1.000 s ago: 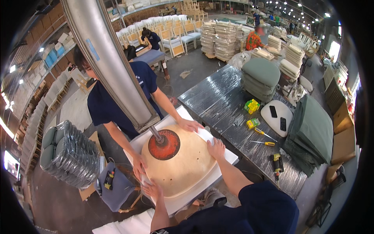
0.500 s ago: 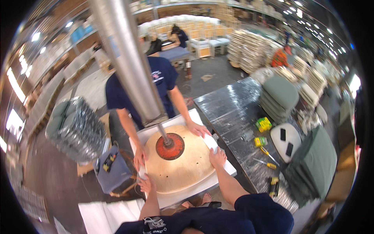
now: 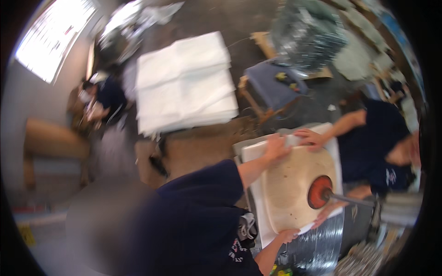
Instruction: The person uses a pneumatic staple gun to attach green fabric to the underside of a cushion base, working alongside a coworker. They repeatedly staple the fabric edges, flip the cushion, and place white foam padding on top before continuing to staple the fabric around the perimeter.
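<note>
A pale wooden seat panel (image 3: 294,184), curved at the edge and dotted with small holes, lies on a white sheet (image 3: 262,221). A round orange-red press pad (image 3: 320,192) on a metal rod bears on its face. My left hand (image 3: 277,148) grips the sheet at the panel's edge nearest the blue-grey stool; its fingers are a little blurred. Across the panel, my right hand (image 3: 289,235) is closed on the sheet at the opposite edge. A co-worker's hand (image 3: 312,139) rests beside my left one, and their other hand (image 3: 323,218) is near my right.
A thick stack of white sheets (image 3: 186,85) lies to the left of the stool (image 3: 271,85). Plastic-wrapped cushions (image 3: 306,39) stand behind it. The metal press cylinder (image 3: 400,209) is at the right. Another person (image 3: 108,99) sits bent over at the far left.
My head has turned far to the left, so the scene appears rotated and the white stack is in view. Both my hands stay at the panel's edges, and the press pad remains on the panel.
</note>
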Motion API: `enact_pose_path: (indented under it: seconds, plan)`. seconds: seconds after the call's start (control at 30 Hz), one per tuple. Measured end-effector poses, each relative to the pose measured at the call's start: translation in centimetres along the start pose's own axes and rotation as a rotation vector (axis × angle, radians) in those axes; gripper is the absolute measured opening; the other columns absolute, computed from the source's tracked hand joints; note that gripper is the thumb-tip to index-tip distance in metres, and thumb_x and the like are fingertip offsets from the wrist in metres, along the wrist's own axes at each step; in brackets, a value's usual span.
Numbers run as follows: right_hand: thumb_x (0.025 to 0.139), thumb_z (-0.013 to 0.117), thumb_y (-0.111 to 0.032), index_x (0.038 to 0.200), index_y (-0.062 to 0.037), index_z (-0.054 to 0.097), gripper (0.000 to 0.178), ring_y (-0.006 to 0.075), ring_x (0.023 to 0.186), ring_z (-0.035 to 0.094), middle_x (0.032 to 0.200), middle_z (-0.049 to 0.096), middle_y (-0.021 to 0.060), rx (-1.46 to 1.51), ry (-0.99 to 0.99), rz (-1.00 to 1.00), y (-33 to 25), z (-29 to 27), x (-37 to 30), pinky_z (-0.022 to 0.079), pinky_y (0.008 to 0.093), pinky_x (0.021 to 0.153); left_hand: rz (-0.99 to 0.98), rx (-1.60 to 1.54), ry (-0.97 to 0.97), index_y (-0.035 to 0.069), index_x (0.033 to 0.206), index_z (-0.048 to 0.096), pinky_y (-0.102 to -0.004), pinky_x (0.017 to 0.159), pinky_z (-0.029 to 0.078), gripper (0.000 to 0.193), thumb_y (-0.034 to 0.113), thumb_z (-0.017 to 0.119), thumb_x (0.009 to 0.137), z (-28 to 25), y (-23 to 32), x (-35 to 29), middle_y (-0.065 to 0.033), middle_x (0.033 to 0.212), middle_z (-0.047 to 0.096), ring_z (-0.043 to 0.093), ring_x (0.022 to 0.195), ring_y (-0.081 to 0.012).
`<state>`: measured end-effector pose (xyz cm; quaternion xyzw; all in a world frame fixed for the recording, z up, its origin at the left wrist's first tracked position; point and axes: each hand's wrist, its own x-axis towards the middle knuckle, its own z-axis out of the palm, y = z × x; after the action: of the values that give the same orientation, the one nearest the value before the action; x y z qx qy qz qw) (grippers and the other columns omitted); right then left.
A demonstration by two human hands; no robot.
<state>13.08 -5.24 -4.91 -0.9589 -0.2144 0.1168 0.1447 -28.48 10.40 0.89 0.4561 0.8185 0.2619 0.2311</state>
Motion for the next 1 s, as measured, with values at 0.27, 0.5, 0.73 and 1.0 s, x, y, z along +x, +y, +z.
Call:
enact_pose_path:
  seconds: [0.27, 0.5, 0.73, 1.0]
  plan:
    - [0.099, 0.028, -0.069, 0.15, -0.0116, 0.05, 0.08, 0.0431, 0.136, 0.05, 0.151, 0.05, 0.0196, 0.023, 0.032, 0.004, -0.6, -0.3, 3.8, 0.041, 0.058, 0.111, -0.073, -0.072, 0.029, 0.007, 0.154, 0.042, -0.0592, 0.12, 0.024, 0.076, 0.056, 0.051, 0.097, 0.9, 0.5, -1.8, -0.0301, 0.153, 0.042, 0.037, 0.143, -0.0483]
    - [0.1, 0.027, -0.068, 0.149, -0.0107, 0.05, 0.079, 0.0425, 0.136, 0.05, 0.151, 0.051, 0.019, -0.007, -0.011, -0.04, -1.4, -0.2, 5.1, 0.041, 0.0574, 0.111, -0.089, -0.088, 0.052, 0.006, 0.154, 0.041, -0.0585, 0.12, 0.023, 0.075, 0.055, 0.05, 0.098, 0.4, 1.0, -1.8, -0.0308, 0.153, 0.04, 0.035, 0.143, -0.048]
    - [0.101, 0.026, -0.066, 0.149, -0.0094, 0.05, 0.078, 0.0421, 0.137, 0.049, 0.15, 0.052, 0.0184, -0.081, -0.025, -0.075, -1.7, 0.0, 5.2, 0.041, 0.0567, 0.112, -0.069, -0.062, 0.095, 0.006, 0.154, 0.042, -0.0583, 0.119, 0.023, 0.075, 0.055, 0.048, 0.098, 1.5, 0.5, -1.6, -0.0305, 0.152, 0.042, 0.036, 0.142, -0.0472]
    - [0.104, 0.022, -0.062, 0.149, -0.0015, 0.046, 0.079, 0.0479, 0.137, 0.047, 0.149, 0.05, 0.0226, -0.081, -0.043, -0.18, -1.0, 0.1, 5.5, 0.04, 0.0618, 0.111, -0.065, -0.041, 0.123, 0.006, 0.154, 0.042, -0.0578, 0.118, 0.024, 0.075, 0.055, 0.048, 0.098, 2.0, 0.3, -1.5, -0.03, 0.148, 0.044, 0.038, 0.139, -0.0457]
